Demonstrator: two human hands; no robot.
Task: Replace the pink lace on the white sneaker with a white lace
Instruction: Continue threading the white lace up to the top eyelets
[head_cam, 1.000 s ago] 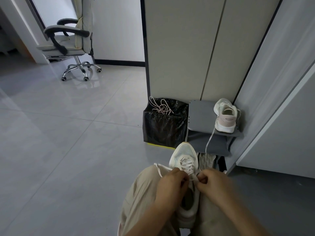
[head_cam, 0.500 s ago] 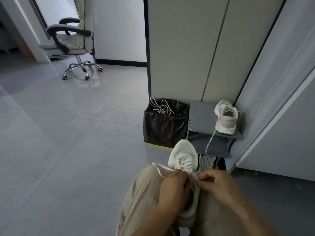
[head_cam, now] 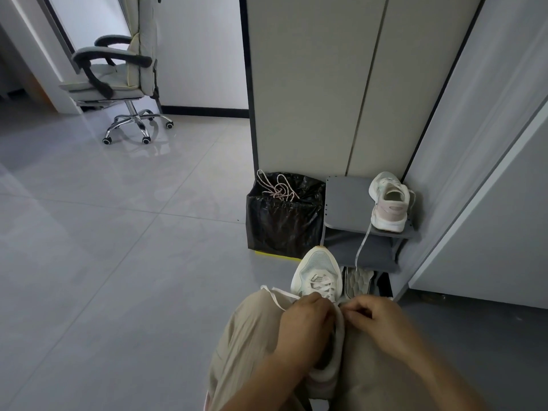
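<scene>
dim, cool daylight enters from the bright opening behind the office chair [head_cam: 114,87], laying pale glare on the glossy floor [head_cam: 160,152] just under the chair, while far right of the chair straight panel edges lean with wide-angle distortion and shadows stay soft.

The white sneaker [head_cam: 316,269] sits in the lower centre of the frame, toe pointing up-frame, upper side facing the camera. Its toe is pale mesh with a faint green tint, and its heel half is covered from view. The white lace [head_cam: 321,284] crosses the eyelets in several rows over the tongue, and 1 loose stretch of it arcs out to the left of the shoe. The pink lace [head_cam: 277,188] lies well apart, just right of the frame's centre — a loose tangle of loops draped on the rim of a black bin bag [head_cam: 281,223].
</scene>
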